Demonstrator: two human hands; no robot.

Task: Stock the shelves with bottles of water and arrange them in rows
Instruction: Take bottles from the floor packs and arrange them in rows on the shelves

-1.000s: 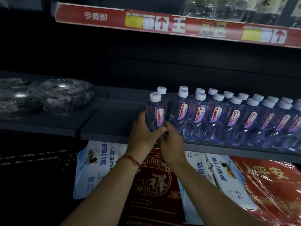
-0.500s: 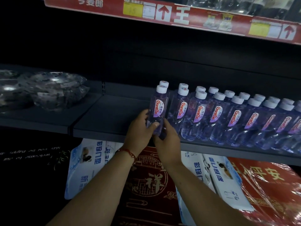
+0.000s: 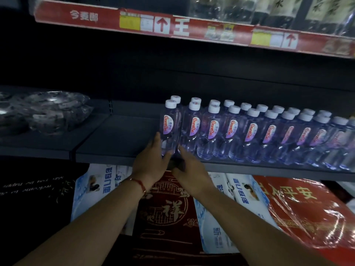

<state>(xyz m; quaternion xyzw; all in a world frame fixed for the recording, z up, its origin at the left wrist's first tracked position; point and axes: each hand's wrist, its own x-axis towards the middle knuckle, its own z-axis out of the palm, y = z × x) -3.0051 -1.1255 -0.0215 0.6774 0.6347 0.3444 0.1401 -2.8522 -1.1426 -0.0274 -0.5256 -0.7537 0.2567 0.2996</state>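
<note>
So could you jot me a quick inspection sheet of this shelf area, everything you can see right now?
Surface: dark shelf, bare left of the bottles.
Job's things: water bottles upright in two rows, white caps; leftmost front bottle at the row's end.
Clutter: plastic-wrapped items on the neighbouring shelf section.
Grippers: left hand open, fingers at the leftmost bottle's base; right hand open just below it.
Cables: nothing seen.
Surroundings: red price strip above; white packages and a red wrapped pack below.
</note>
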